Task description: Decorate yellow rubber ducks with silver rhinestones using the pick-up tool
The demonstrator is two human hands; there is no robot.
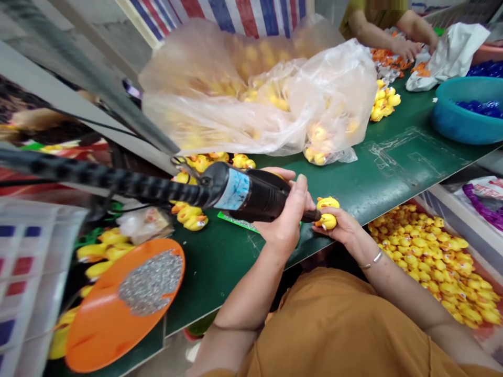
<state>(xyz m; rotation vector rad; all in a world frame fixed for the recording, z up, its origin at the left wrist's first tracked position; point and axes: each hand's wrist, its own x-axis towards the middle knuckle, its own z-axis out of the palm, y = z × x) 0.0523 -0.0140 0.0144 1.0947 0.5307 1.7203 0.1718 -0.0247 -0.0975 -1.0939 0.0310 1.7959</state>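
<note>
Right at the near edge of the green table [393, 173], the left hand [285, 217] is wrapped around the black body of an electric screwdriver [251, 196], fingers curled over the top of it, with the coiled cable [102, 178] running off to the left. The tool's tip meets a yellow duck [328, 212], which the right hand [341, 225] cups from below, fingers closed about it; a thin bangle [372, 260] sits on that wrist. Both hands hover just over the table's near edge, above the person's orange-clad lap. Beside the screwdriver, more ducks [190, 215] lie loose on the table, and behind them a big clear bag [267, 89] slumps across the middle, full of yellow ducks. An orange dish [98, 324] of small silver screws [151, 280] sits at the near left corner. Below the table's right end, a bin [436, 256] holds a heap of ducks. Toward the far right corner a teal basin [456, 120] holds blue pieces, and a small pile of ducks [384, 102] lies just beside the bag. At the far edge another person's hands [408, 48] rest among orange parts next to a white sheet [451, 52].
</note>
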